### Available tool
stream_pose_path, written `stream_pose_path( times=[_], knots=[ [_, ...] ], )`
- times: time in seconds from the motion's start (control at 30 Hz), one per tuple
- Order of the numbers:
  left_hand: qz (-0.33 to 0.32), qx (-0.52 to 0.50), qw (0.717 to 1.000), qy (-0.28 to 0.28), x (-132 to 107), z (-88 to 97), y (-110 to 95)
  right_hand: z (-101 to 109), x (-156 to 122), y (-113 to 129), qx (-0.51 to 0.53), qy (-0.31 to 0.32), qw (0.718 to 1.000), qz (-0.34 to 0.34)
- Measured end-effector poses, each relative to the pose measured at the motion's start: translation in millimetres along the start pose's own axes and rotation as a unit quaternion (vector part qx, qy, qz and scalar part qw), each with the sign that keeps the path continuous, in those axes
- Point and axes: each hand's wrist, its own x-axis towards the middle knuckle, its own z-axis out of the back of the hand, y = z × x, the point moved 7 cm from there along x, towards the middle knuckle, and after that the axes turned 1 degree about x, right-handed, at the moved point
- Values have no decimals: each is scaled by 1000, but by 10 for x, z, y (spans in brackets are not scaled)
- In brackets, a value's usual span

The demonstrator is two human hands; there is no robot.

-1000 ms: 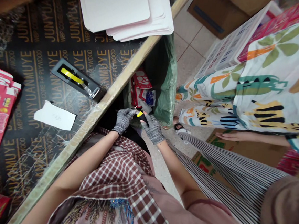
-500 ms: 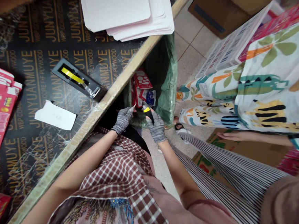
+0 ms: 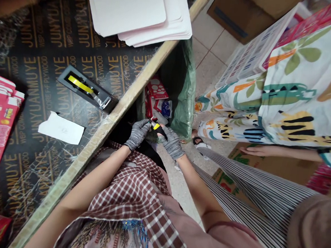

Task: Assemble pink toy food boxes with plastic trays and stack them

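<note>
Yellow-black utility knife (image 3: 157, 128): above green plastic bag (image 3: 184, 102), just past bench edge (image 3: 131, 96), blade hidden or too small to tell | right hand (image 3: 173, 143): gloved fingers (image 3: 167, 133) wrapped on handle | left hand (image 3: 137, 134): gloved fingers (image 3: 145, 125) curled beside knife front, contact unclear | red packaging (image 3: 156, 89): inside bag, partly hidden

One grey knit-gloved left hand (image 3: 137, 134), one grey knit-gloved right hand (image 3: 173, 143), one yellow-and-black box cutter (image 3: 158, 128), one black tape dispenser (image 3: 85, 89), one white paper slip (image 3: 61, 128), one stack of white card sheets (image 3: 136, 13), one green plastic sack (image 3: 183, 102)
</note>
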Motion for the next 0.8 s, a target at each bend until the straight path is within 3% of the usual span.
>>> stream_pose_path(
  times=[0.5,0.73,0.8],
  knots=[
    [4,-6,999,-54,2,52,25,4,-37,71,-35,-18,999,-6],
    [-12,-14,999,-50,-101,64,-56,228,-48,50,1,-124,992,-35],
    [-16,-12,999,-50,-130,74,-58,284,-33,68,6,-128,991,-23]
  ],
)
